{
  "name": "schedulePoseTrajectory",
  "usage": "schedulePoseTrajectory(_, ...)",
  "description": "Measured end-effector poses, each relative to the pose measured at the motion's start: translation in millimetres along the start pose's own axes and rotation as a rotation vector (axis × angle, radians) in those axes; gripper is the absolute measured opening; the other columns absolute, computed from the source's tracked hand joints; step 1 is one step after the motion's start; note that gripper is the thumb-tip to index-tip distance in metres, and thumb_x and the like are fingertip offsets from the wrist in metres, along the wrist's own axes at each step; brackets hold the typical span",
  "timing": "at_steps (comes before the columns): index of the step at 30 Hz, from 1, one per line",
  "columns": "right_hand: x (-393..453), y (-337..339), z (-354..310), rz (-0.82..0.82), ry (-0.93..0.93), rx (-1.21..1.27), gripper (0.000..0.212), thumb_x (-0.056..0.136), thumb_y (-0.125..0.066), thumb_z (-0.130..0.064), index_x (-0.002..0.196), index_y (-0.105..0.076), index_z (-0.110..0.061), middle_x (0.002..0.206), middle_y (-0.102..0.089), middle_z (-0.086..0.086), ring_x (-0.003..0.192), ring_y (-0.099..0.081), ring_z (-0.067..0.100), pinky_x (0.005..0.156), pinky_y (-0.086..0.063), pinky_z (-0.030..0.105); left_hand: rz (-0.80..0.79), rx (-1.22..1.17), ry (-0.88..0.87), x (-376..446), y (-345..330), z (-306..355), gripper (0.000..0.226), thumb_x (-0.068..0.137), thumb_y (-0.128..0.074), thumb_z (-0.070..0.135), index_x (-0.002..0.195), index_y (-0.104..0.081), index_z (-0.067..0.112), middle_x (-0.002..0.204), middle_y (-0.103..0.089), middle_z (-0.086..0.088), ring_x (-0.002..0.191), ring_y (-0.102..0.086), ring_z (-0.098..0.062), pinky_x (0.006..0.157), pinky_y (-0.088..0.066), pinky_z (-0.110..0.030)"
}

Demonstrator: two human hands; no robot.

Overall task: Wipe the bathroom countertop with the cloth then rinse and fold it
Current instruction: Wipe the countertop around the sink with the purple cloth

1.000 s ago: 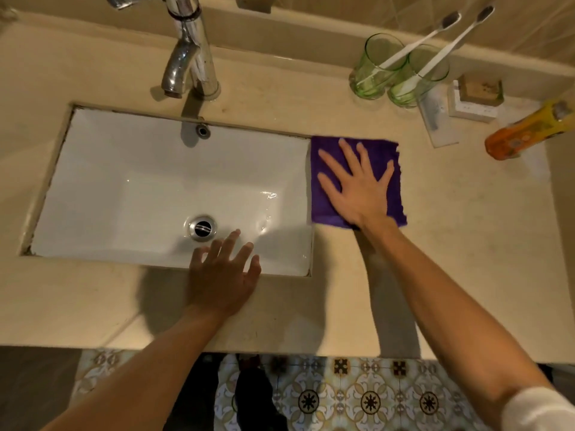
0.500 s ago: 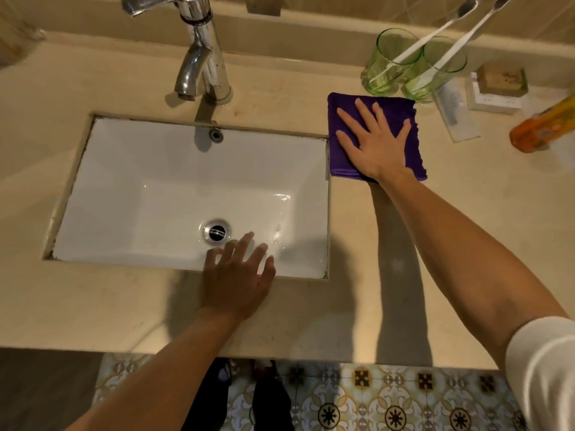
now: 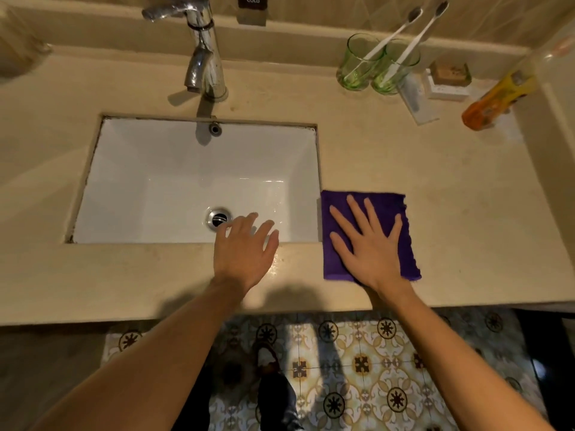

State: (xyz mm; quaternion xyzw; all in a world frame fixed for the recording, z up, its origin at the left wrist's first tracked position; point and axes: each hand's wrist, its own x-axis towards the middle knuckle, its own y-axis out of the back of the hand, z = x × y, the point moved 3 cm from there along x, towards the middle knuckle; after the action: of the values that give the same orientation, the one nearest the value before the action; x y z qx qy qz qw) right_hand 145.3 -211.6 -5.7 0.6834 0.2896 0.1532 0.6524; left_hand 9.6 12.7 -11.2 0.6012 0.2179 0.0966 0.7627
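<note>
The right hand (image 3: 371, 244) lies flat, fingers spread, pressing down on the purple cloth (image 3: 395, 209), gripping nothing. The left hand (image 3: 245, 248) is open too, fingers loosely fanned, its palm at the front lip of the tabletop (image 3: 466, 197) and its fingertips reaching over the edge of the sink (image 3: 155, 188).

The cloth sits under the right hand, just beside the left hand's side of it the sink's right rim, which its edge touches. It is a folded, roughly square piece of deep violet fabric with a slightly frayed, uneven right edge, lying flat near the tabletop's front.

Beyond the left hand's fingers the drain (image 3: 218, 218) shows in the white basin. Farther off stands the chrome tap (image 3: 203, 57), and behind it a small dark tag (image 3: 252, 0) reads "COLD".

Well beyond the right hand, two green glasses (image 3: 378, 68) stand touching, each holding a toothbrush. Past them to the right sit a soap bar on a white dish (image 3: 448, 77) and an orange bottle (image 3: 494, 99) lying tilted; its label is too blurred to read.

Below the arms, patterned floor tiles (image 3: 357, 362) show.
</note>
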Motion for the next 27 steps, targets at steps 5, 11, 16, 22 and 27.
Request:
schedulePoseTrajectory(5,-61,-15,-16,-0.031,-0.021,-0.048,0.057,0.102,-0.017,-0.063,0.157,-0.009,-0.050,0.170,0.001,-0.013,0.157,0.008,0.018,0.115,-0.001,0.076,-0.004,-0.018,-0.048,-24,5,-30,0.047,0.105,-0.026,0.046,0.134,-0.061,0.034,0.149,-0.055,0.002,0.138,-0.048,-0.019,0.117,-0.017,-0.042)
schedulePoseTrajectory(11,-63,-13,-28,-0.053,-0.077,-0.044,0.058,0.101,-0.013,-0.064,0.157,-0.009,-0.051,0.170,0.000,-0.013,0.157,0.009,0.016,0.115,0.000,0.076,0.064,0.010,0.041,-44,45,-154,0.055,0.105,-0.018,0.048,0.147,-0.050,0.032,0.164,-0.034,0.003,0.149,-0.035,-0.023,0.125,-0.013,-0.046)
schedulePoseTrajectory(16,-67,-20,-78,-0.034,-0.069,-0.049,0.058,0.102,-0.016,-0.062,0.158,-0.013,-0.048,0.170,-0.006,-0.010,0.157,0.005,0.018,0.114,-0.002,0.077,0.124,0.106,0.172,-48,86,-284,0.059,0.105,-0.009,0.052,0.157,-0.030,0.035,0.170,-0.018,0.005,0.155,-0.020,-0.025,0.125,-0.002,-0.047)
schedulePoseTrajectory(22,-56,-31,-192,-0.033,0.020,-0.052,0.058,0.102,-0.022,-0.060,0.158,-0.020,-0.045,0.169,-0.014,-0.006,0.157,-0.005,0.025,0.113,-0.006,0.078,-0.039,0.118,0.222,-55,73,-388,0.066,0.096,0.001,0.068,0.159,-0.001,0.047,0.168,0.014,0.017,0.157,0.013,-0.015,0.115,0.027,-0.045)
schedulePoseTrajectory(27,-42,-38,-306,-0.050,0.085,-0.012,0.057,0.102,-0.025,-0.062,0.157,-0.020,-0.047,0.169,-0.013,-0.005,0.157,-0.005,0.028,0.111,-0.005,0.080,0.087,0.141,0.157,-52,56,-394,0.062,0.100,-0.020,0.054,0.160,-0.020,0.037,0.171,-0.010,0.004,0.157,-0.012,-0.028,0.119,0.003,-0.065)
